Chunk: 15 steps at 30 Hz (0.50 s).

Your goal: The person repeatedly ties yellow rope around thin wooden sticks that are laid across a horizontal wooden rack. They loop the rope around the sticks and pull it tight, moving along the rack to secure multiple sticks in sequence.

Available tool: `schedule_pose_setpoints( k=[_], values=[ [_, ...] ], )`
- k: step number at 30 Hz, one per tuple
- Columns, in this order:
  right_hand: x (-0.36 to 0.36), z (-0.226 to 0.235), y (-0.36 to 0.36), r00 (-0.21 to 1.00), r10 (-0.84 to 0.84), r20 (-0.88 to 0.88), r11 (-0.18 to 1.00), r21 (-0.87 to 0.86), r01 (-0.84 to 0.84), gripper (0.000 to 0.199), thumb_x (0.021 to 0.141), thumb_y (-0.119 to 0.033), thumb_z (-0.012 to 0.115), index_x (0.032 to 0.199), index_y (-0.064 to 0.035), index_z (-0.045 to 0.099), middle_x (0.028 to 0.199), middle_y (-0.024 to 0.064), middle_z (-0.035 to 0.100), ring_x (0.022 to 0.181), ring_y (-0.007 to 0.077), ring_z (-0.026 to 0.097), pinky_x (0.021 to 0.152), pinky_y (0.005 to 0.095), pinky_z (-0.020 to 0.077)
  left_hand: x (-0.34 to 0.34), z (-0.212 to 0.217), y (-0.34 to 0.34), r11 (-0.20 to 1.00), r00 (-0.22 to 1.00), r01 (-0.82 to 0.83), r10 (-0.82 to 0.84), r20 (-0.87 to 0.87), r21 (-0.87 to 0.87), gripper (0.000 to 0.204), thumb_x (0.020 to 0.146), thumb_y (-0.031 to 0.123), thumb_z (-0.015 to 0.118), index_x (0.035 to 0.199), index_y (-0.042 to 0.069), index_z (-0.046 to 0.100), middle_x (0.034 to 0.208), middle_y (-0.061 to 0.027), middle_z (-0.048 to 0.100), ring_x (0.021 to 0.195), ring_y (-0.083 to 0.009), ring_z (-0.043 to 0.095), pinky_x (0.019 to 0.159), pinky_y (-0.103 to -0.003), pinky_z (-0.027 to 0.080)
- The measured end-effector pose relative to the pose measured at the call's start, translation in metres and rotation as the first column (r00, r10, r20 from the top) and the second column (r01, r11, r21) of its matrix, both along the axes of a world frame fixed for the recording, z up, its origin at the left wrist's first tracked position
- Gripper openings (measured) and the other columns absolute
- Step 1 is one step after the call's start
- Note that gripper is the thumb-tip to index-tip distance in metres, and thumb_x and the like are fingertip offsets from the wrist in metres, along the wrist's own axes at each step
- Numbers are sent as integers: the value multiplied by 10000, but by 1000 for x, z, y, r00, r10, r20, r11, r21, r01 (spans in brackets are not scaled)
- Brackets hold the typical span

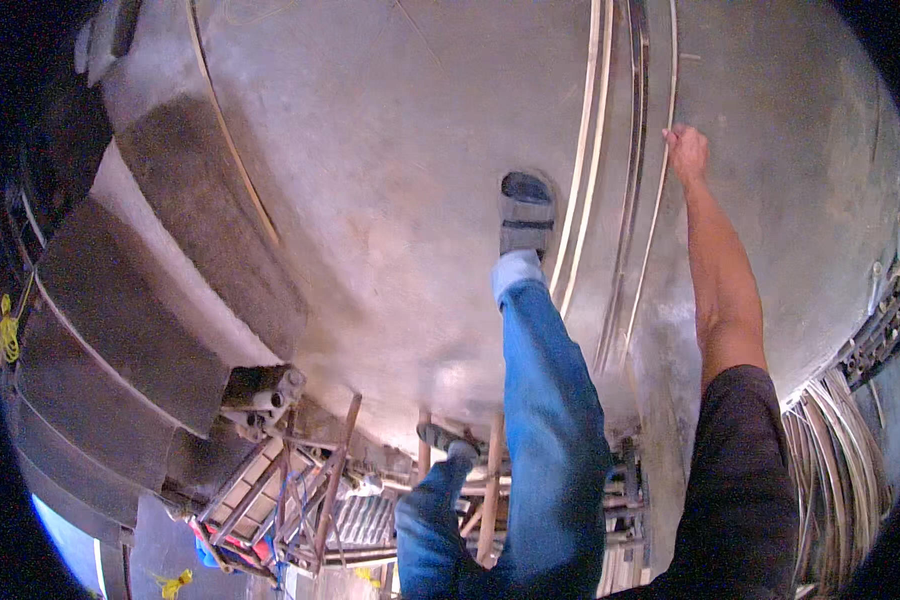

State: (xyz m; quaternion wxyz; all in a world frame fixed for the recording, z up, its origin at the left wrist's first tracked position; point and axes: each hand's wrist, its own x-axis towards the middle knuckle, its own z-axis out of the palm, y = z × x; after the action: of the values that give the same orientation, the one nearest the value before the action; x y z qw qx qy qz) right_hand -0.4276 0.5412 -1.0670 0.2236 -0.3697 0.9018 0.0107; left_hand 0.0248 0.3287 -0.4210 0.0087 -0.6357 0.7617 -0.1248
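1. Concrete everywhere: a big grey slab (390, 150) fills most of the frame, dusty and scuffed, with darker stepped ledges (150, 300) dropping away at the left.

2. Thin metal rods (595, 150) lie on the slab in a loose bundle, running from the top centre-right down toward the lower middle, bowed a bit by the lens. They look pale, long and skinny, a few side by side with gaps between them.

3. The right hand (687, 152) is out at the upper right, arm stretched straight from the dark sleeve (740, 480). It sits right on the outermost rod (660, 180). Fingers look curled in around it, but it's small and soft in the picture, so I can't tell for sure whether it's a real grip or just resting there.

4. That rod's long axis runs up-and-down in the frame, passing through the hand and carrying on below it toward the legs. The rest of the bundle is just left of the hand.

5. Left hand isn't in view at all, so the right one is the only hand near the rods.

6. A sandalled foot (526, 212) in blue jeans (550, 420) is planted on the slab just left of the bundle.

7. Lower left there's wooden scaffolding (290, 500). At the right edge is a fat coil of pale cables (840, 470).
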Motion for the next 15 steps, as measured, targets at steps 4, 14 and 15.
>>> schedule_pose_setpoints(
  k=[4, 14, 15],
  values=[
    [34, 81, 61, 980, -104, 171, 930, -332, 157, 249, 903, -246, 536, 879, -19, 636, 772, 190, 628, 705, 334, 607, 624, 411, 449, 1, 26, 11, 1000, 999, -23, 23, -37, 7, 343, 898, 304, 536, 1130, 55, 577, 1235, -135, 537, 1060, -308, 543, 833, -469, 457],
    [186, 542, 9, 877, -252, 409, 567, -672, 476, 189, 923, -226, 523, 890, -46, 568, 640, 22, 560, 590, 124, 542, 546, 312, 445, 78, 110, 176, 990, 680, -32, 122, -723, 137, 351, 811, 221, 599, 1115, 48, 582, 1164, -153, 575, 1074, -335, 544, 899, -446, 432],
    [187, 586, -11, 907, -172, 384, 524, -744, 415, 190, 922, -226, 527, 887, -45, 571, 642, 19, 564, 585, 121, 539, 548, 310, 447, 73, 94, 199, 952, 513, 104, 197, -835, 288, 361, 779, 188, 621, 1107, 42, 580, 1148, -159, 581, 1084, -342, 540, 928, -435, 417]
  ],
)
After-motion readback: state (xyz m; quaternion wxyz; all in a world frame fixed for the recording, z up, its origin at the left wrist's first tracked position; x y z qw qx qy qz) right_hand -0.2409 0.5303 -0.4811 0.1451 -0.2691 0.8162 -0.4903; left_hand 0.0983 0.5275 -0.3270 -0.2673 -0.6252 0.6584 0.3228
